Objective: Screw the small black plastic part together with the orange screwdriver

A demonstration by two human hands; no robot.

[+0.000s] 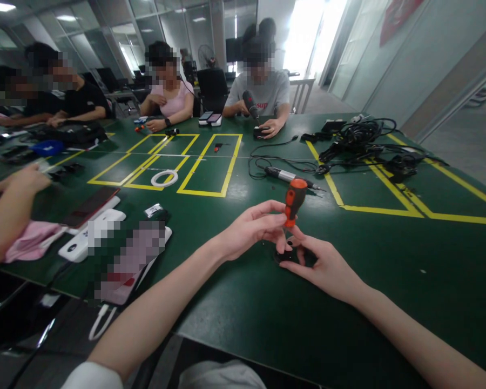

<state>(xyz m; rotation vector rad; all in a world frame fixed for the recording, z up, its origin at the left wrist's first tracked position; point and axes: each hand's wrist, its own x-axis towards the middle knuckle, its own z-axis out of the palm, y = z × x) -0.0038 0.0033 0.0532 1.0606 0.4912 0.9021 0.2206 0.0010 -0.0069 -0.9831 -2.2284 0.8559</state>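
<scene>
An orange and grey screwdriver (295,199) stands nearly upright, handle up, in the fingers of my left hand (257,226). Below it, a small black part (284,256) lies low over the green table (227,302). My right hand (328,265) grips that black part from the right, thumb in front and fingers behind. The screwdriver's tip is hidden behind my fingers, so its contact with the part cannot be made out.
An electric screwdriver (285,175) with a cable lies beyond my hands. Tangled black cables (360,140) are at back right. A phone (133,262), a white power bank (91,235) and a white ring (164,178) are leftward. Several people sit around; one holds a drill (251,105).
</scene>
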